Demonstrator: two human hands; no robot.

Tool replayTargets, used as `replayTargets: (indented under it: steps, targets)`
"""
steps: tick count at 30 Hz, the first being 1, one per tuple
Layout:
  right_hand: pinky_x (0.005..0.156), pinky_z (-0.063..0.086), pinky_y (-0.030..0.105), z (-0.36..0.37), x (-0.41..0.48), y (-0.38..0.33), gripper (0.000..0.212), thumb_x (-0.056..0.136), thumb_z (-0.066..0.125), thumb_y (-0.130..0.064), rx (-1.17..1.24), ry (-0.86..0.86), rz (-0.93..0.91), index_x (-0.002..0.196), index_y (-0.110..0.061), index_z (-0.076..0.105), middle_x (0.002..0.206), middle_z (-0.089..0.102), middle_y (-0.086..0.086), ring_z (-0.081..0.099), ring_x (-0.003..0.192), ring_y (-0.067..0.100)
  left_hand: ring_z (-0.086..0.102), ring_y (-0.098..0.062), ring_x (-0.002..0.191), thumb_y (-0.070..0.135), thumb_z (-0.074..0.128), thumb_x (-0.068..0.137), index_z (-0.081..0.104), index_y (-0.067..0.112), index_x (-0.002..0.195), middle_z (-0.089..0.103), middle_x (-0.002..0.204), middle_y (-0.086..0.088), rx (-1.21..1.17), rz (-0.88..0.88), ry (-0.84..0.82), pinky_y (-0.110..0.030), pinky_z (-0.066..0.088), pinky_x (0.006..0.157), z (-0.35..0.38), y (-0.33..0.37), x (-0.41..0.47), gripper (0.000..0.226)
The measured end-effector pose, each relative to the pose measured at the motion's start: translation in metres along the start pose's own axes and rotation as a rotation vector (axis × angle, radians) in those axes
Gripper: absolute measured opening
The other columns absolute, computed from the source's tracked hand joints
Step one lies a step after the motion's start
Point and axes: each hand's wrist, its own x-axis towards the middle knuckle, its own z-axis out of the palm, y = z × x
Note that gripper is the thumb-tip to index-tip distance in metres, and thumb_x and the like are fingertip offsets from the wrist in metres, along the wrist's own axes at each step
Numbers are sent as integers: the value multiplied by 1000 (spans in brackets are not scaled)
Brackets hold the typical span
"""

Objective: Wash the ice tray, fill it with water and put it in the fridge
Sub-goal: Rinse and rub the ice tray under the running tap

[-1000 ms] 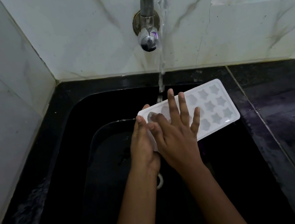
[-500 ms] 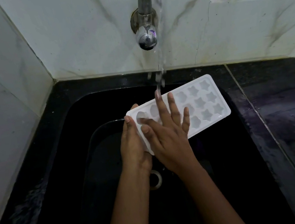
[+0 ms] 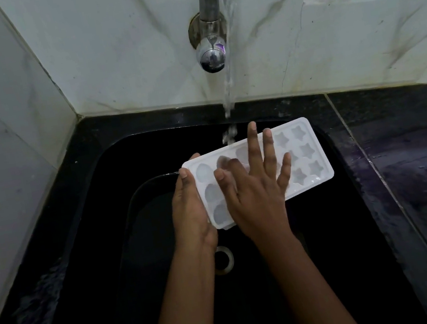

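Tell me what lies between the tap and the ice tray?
Only a falling water stream, meeting the ice tray at its far edge, in the head view.

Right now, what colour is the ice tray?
The ice tray is white; head view.

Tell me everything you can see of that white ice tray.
The ice tray is a white, slightly translucent rectangle, plastic by its look, with rounded corners and three rows of moulds: stars at its right end, rounder shapes at its left. It is held face up over the black sink, lying slantwise. The left hand grips its left short end, thumb on the rim; the right hand lies flat on its middle, fingers spread. The stream of water strikes its far edge by those fingertips.
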Motion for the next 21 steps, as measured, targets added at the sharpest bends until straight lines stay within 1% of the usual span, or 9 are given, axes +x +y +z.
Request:
replayTargets:
  steps: [3,5,8,10,13,15,18,20,21]
  targets:
    - [113,-16,47,2,-2,-2,58,92,16,-58,8,-52,-63,125,-31,55,160,-8,-3,-20,145,15,72,-23,96,44,38,101,68,27,111,74,106,-6,8,50,24,-38,59,73,-1,-1,1,36]
    - [113,-16,48,-1,0,4,56,92,15,-57,23,-86,-97,119,-35,59,159,-6,-6,-19,145,14,72,-24,97,43,38,101,68,27,111,74,105,-6,-7,81,35,-39,58,74,-2,0,2,36]
    - [113,-16,48,-2,1,5,58,92,13,-57,-12,-22,-11,119,-35,59,160,-4,-4,-17,145,15,71,-27,99,44,39,100,68,26,111,73,109,-8,15,55,29,-44,57,83,1,-4,-2,36]
    - [112,-17,48,0,-2,-1,58,92,15,-58,-18,-3,-6,123,-31,56,160,-6,-1,-17,145,17,71,-25,98,44,40,101,68,26,110,74,107,-8,22,49,36,-43,58,81,3,-6,-3,36]
    - [113,-17,48,2,-2,1,56,93,15,-57,4,-73,-88,123,-34,57,160,-6,-3,-19,145,16,71,-24,99,43,38,101,67,25,113,74,107,-7,-4,103,54,-40,59,78,-1,-2,0,36]
    - [113,-17,49,0,0,4,57,93,13,-56,-4,-60,-56,121,-36,58,160,-5,-3,-20,144,15,72,-23,97,44,39,101,67,26,114,74,106,-5,17,121,67,-39,58,76,-2,-2,1,36]
    - [112,-19,49,3,-3,-2,59,92,12,-59,-20,-38,12,129,-35,51,159,-13,-1,-24,143,16,71,-24,98,46,40,100,69,28,109,74,105,-4,44,100,65,-43,57,82,0,-6,-1,35]
    - [111,-20,47,4,-4,-5,59,91,13,-60,23,-82,-27,132,-34,47,159,-15,-2,-26,142,15,72,-24,97,48,41,100,69,29,107,75,104,-4,39,91,86,-42,58,79,-1,-5,-2,35]
    - [111,-21,46,3,-3,-3,58,91,14,-60,52,-111,-58,131,-35,49,159,-15,-4,-27,142,14,72,-23,96,48,41,100,69,29,107,75,103,-3,28,97,97,-41,59,76,-2,-3,-1,35]
